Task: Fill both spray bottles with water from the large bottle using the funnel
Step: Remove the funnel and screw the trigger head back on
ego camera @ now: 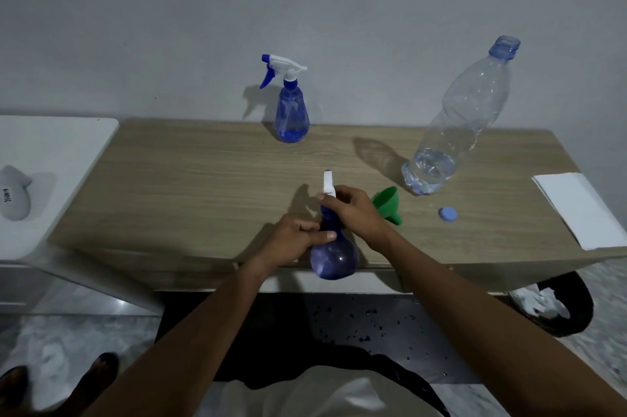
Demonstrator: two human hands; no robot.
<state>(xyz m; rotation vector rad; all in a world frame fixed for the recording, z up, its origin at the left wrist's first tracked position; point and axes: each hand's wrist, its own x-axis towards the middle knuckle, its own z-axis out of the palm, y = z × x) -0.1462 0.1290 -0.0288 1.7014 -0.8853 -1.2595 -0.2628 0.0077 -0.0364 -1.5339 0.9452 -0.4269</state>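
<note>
A blue spray bottle (334,257) stands at the table's near edge. My left hand (298,236) grips its body from the left, and my right hand (353,208) is curled round its white spray head at the neck. A second blue spray bottle (292,114) with its white trigger head on stands at the back of the table. The large clear bottle (454,131), uncapped and with a little water at the bottom, stands at the right. The green funnel (386,204) lies on its side just right of my right hand.
A blue bottle cap (448,213) lies on the wooden table (203,186) near the funnel. A white folded paper (583,209) sits at the table's right end. At the left stands a white surface with a grey object (15,192). A dark bin (556,308) is below right.
</note>
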